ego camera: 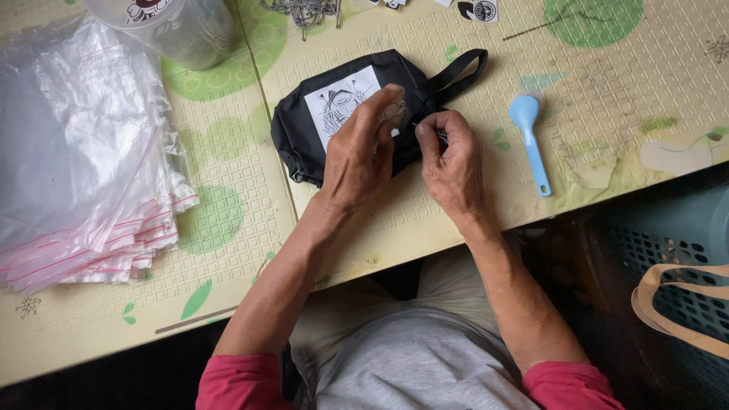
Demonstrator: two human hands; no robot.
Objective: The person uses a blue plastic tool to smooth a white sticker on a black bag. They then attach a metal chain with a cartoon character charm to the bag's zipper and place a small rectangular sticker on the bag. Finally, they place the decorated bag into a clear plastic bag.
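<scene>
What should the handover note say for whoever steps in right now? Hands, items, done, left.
Left hand: fingers pinched together over the black pouch, beside its white picture patch.
Right hand: pinching a small thin metal piece at the pouch's right side, near the strap loop.
Pouch lies flat on the patterned mat. Blue spoon to its right, stack of clear zip bags left.
Done: cannot tell.
Left: the fiddling at the pouch is in progress.

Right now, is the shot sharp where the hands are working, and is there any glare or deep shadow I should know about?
Head view: soft, even daylight; the left hand and right hand on the black pouch look fairly sharp, though the tiny item pinched between the fingers is too small to make out. The stack of clear bags shows whitish glare. Under the table edge, the area around the lap falls into dark shadow.
</scene>
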